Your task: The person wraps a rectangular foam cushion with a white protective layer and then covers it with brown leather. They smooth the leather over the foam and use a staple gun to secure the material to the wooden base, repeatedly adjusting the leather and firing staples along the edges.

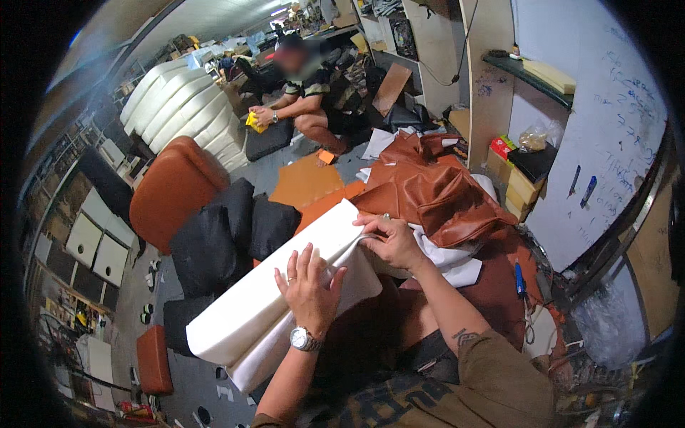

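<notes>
Head view, right hand (392,243) pinching a thin fold (351,249) of a smooth white padded slab (250,310), left hand (314,295) spread flat on it, slab overlapping lumpy black cushions (212,234), wrinkled brown leather-like sheet (432,187) beyond, slab's underside hidden.

One wide camera, worn on the head, peers down: forearms (446,307) come in from the lower edge, left hand (312,289) and right hand (390,242) close below, around mid-picture. It faces forward too, out to a crouching person (314,110) well beyond; the right-hand white board (614,135) bows, and the dim left rim looks perhaps blurred.
</notes>
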The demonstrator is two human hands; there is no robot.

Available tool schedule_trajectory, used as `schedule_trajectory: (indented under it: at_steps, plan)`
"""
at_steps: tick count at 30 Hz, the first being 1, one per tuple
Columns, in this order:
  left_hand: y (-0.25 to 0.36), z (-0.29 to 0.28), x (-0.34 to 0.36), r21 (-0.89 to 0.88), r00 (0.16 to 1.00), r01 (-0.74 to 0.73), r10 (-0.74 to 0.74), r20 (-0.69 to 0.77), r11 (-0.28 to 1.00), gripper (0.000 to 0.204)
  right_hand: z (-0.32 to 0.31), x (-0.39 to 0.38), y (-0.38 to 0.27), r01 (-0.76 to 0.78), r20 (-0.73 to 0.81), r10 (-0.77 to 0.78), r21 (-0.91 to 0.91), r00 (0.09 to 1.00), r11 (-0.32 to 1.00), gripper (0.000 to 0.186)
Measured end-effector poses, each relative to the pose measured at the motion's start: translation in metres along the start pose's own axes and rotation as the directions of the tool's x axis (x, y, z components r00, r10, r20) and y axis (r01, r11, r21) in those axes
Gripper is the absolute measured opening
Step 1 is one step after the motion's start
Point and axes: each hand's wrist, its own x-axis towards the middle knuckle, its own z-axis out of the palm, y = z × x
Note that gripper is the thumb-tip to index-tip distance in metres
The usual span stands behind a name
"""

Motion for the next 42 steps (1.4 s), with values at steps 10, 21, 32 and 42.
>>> schedule_trajectory:
  at_steps: [10, 21, 32, 42]
  plan:
    - [0.007, 0.003, 0.014, 0.026, 0.994, -0.093, 0.092, 0.054, 0.995, 0.02, -0.017, -0.001, 0.017, 0.082, 0.151, -0.075, -0.04, 0.986, 0.996, 0.023]
    - [0.002, -0.011, 0.025, -0.167, 0.995, 0.033, -0.016, 0.1, 0.985, 0.018, 0.006, -0.021, 0.024, 0.153, -0.167, -0.184, -0.184, 0.969, 0.971, 0.022]
    - [0.019, -0.018, 0.015, -0.12, 0.998, -0.021, 0.027, 0.049, 0.993, 0.017, 0.014, -0.024, 0.031, 0.154, -0.191, -0.177, -0.129, 0.966, 0.98, 0.056]
    - [0.025, -0.007, 0.013, -0.063, 0.998, -0.04, 0.037, -0.053, 0.997, 0.015, 0.016, 0.013, 0.052, 0.075, 0.017, -0.075, 0.015, 0.997, 0.997, 0.059]
